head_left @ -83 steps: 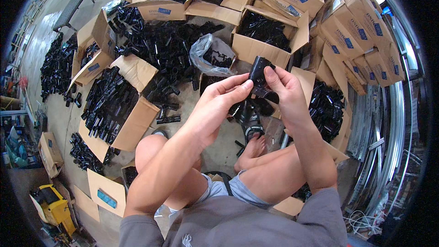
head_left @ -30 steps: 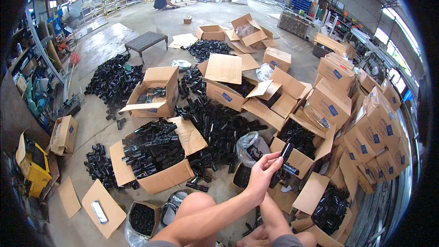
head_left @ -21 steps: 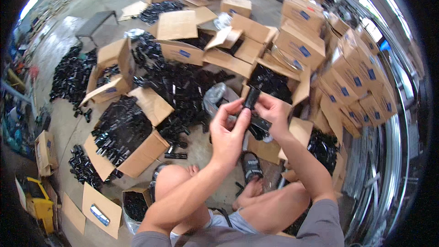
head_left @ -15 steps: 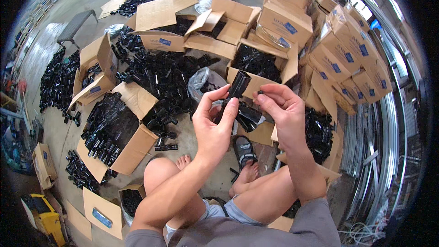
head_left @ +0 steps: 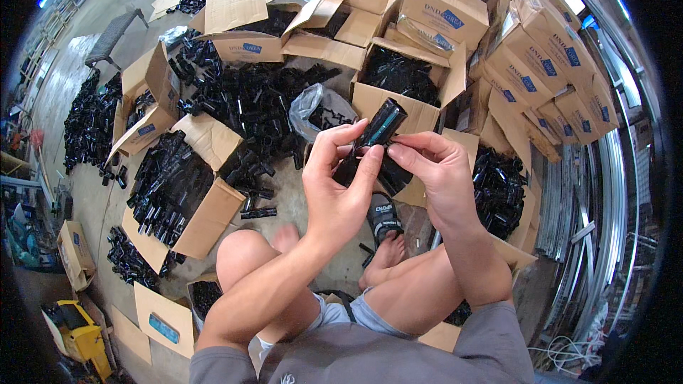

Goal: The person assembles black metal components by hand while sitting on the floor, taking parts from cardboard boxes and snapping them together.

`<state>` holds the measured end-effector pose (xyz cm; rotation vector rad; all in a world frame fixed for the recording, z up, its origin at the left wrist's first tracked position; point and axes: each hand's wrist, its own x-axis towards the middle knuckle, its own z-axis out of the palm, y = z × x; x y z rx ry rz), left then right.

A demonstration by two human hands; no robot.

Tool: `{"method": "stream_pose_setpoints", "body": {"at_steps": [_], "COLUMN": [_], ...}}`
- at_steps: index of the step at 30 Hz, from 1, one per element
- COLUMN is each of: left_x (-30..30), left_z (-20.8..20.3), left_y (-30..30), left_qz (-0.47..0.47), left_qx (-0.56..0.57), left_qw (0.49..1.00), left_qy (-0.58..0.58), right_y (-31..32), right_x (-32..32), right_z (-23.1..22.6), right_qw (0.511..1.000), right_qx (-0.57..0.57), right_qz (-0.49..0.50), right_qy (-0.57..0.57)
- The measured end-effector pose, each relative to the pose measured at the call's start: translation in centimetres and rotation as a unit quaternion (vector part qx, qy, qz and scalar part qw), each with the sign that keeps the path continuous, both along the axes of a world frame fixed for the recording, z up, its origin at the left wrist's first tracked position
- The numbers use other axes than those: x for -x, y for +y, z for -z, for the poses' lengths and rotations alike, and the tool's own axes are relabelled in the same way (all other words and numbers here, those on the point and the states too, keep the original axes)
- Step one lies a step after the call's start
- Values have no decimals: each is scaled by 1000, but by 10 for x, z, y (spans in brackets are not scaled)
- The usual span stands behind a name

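Note:
My left hand (head_left: 333, 181) grips a glossy black branched tube fitting (head_left: 385, 121), its upper tube tilted up to the right. Part of the fitting is hidden behind my fingers. My right hand (head_left: 439, 173) is closed in a pinch at the fitting's right side, touching it. Between those fingertips sits a small dark piece, mostly covered, whose kind I cannot make out. Beyond my hands, a clear plastic bag (head_left: 304, 110) with black parts lies next to an open carton (head_left: 398, 105) full of black pieces.
Loose black fittings (head_left: 235, 99) are heaped on the floor ahead. An open carton of them (head_left: 206, 222) stands at my left, another lot (head_left: 494, 195) at my right. Stacked cartons (head_left: 537, 64) rise at the far right, beside long metal profiles (head_left: 597, 206). A yellow container (head_left: 84, 341) stands lower left.
My right hand has come in from slightly apart to touch the fitting, bringing the small dark piece against it. The fitting has tilted further right in my left hand.

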<state>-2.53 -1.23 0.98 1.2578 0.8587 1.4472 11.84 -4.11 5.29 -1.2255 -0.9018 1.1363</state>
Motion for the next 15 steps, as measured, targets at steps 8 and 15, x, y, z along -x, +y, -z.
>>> {"method": "stream_pose_setpoints", "body": {"at_steps": [8,15], "left_x": [-1,4], "left_z": [0,-3], "left_y": [0,0], "left_qz": [-12,-6], "left_qx": [-14,11], "left_qw": [1000,1000], "left_qy": [13,-7], "right_y": [-4,-5], "right_x": [6,11], "right_z": [5,9], "right_qw": [997,984], "right_qx": [-36,-44], "right_qz": [32,30], "right_qy": [-65,-170]}}
